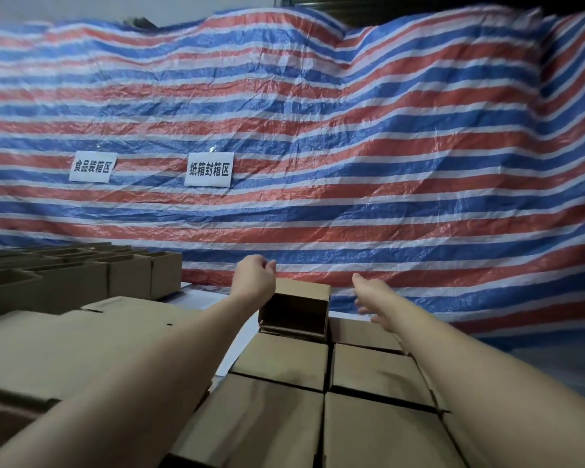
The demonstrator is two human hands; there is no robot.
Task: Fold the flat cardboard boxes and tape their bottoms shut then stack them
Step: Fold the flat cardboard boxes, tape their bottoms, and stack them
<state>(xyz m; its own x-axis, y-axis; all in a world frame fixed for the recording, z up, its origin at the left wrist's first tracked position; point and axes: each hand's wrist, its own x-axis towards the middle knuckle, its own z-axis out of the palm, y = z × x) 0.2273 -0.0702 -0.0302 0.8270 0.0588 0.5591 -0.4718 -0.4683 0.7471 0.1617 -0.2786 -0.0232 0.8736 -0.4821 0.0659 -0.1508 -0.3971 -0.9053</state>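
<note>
The left hand [255,273] is gripping the top far edge of the folded box [296,307], lying on its side at the stack's [281,358] far end; the right hand [368,295] is hovering spread beside it. Square it against its neighbours before letting go.

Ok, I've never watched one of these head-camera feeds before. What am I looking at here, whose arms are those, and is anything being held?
There is no machine here. One wide-angle camera sits on a person's head and looks forward and down, so the two bare arms reaching away from you are that person's own. The left hand has its fingers curled at the top edge of the open box, which lies on its side on the stacked boxes; whether it truly grips the edge I cannot tell. The right hand is open and holds nothing. More folded boxes stand at the left. Behind hangs a striped tarp with two paper signs.
</note>
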